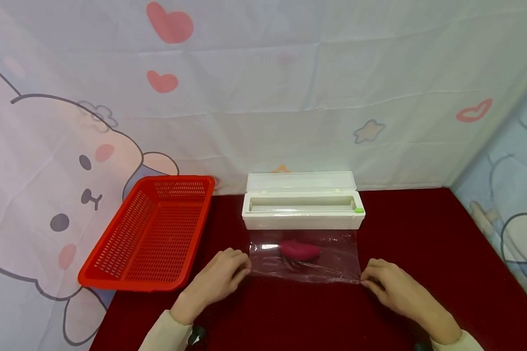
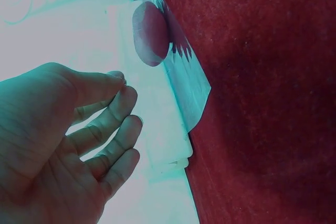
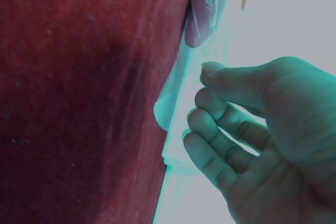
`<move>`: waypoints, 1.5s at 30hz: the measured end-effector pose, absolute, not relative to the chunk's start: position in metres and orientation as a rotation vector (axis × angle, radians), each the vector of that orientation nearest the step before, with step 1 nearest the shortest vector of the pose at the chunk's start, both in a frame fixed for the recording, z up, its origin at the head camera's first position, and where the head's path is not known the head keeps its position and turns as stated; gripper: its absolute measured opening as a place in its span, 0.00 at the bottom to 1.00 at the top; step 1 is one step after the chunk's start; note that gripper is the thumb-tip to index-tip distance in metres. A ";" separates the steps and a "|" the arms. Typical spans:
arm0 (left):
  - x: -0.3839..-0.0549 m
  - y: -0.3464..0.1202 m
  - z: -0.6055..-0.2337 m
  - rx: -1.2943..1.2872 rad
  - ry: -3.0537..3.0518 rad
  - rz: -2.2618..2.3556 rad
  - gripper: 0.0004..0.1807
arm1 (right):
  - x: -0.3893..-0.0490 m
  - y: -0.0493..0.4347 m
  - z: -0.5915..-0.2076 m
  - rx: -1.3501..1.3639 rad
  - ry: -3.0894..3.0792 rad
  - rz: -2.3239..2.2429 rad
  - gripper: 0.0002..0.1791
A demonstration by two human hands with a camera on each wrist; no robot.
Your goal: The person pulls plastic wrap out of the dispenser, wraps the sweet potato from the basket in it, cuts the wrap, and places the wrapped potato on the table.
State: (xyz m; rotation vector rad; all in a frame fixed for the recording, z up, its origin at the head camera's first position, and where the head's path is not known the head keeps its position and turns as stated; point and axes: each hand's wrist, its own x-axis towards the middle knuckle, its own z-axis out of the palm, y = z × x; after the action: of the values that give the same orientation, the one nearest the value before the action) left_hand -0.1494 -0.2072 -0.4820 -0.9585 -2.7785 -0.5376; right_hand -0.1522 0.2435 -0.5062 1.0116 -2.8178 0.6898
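A sheet of clear plastic wrap [image 1: 342,243] stretches toward me from a white wrap dispenser [image 1: 303,223]. A plump magenta item [image 1: 300,250] lies at the sheet's middle; whether it is under or on the film I cannot tell. At the near left corner my left hand [image 1: 219,275] pinches the wrap between thumb and forefinger. My right hand [image 1: 392,287] pinches the near right corner, where the film gathers in creases. Both wrist views show thumb and forefinger together, the other fingers loosely bent, and the item [image 2: 150,32] beyond the fingertips.
The dispenser's lid [image 1: 300,181] stands raised at the back, and a green slider [image 1: 359,210] sits at its right end. To the left is a red slotted plastic basket [image 1: 132,285]. A dark red cloth [image 1: 307,317] covers the table, with a printed curtain [image 1: 263,136] behind.
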 end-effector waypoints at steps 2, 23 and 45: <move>-0.151 -0.208 -0.481 -0.953 -2.783 -0.543 0.06 | -0.154 0.244 -0.505 1.008 -2.810 0.695 0.09; -0.161 -0.206 -0.470 -0.913 -2.773 -0.589 0.04 | -0.166 0.241 -0.495 1.025 -2.676 0.688 0.09; -0.183 -0.202 -0.471 -0.732 -2.791 -0.626 0.01 | -0.189 0.239 -0.491 0.907 -2.746 0.861 0.07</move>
State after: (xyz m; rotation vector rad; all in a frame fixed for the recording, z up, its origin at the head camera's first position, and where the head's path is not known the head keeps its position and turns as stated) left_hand -0.1829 -0.2022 -0.4706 -0.7320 -2.7911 -0.6261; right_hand -0.1891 0.2390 -0.4911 0.9069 -2.7461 0.8614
